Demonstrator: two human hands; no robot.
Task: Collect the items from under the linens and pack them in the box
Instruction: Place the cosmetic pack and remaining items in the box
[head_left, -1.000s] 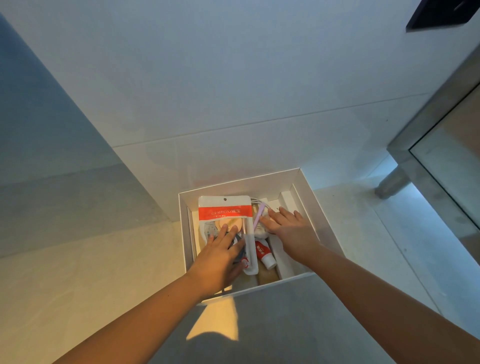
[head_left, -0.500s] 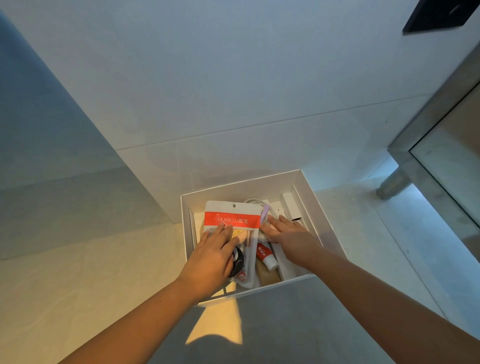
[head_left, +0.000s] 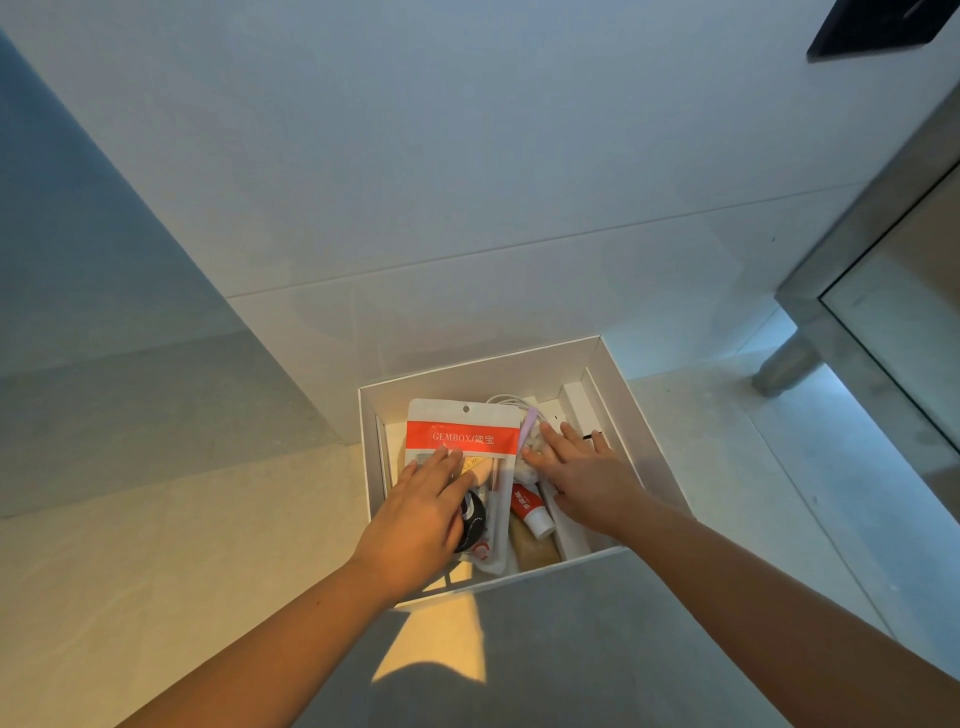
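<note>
An open white box (head_left: 649, 441) sits on the floor against a wall. Inside lies a clear pouch with an orange band (head_left: 462, 434), and my left hand (head_left: 421, 514) presses flat on it with straight fingers. Beside my left hand I see a black round item (head_left: 471, 519). To the right lie a small red and white tube (head_left: 530, 509), a tan item (head_left: 532, 548), a white cable (head_left: 506, 399) and a lilac stick (head_left: 527, 434). My right hand (head_left: 587, 478) rests flat on a pale crumpled item at the box's right side.
The box stands at the foot of a white tiled wall (head_left: 467, 182). A grey surface (head_left: 571, 649) overlaps the box's near edge. A metal-framed glass cabinet with a round leg (head_left: 784, 369) stands at the right. Pale floor (head_left: 156, 545) lies left of the box.
The orange-banded pouch has slid slightly right and deeper into the box under my left hand. My right hand has stayed on the items at the box's right side.
</note>
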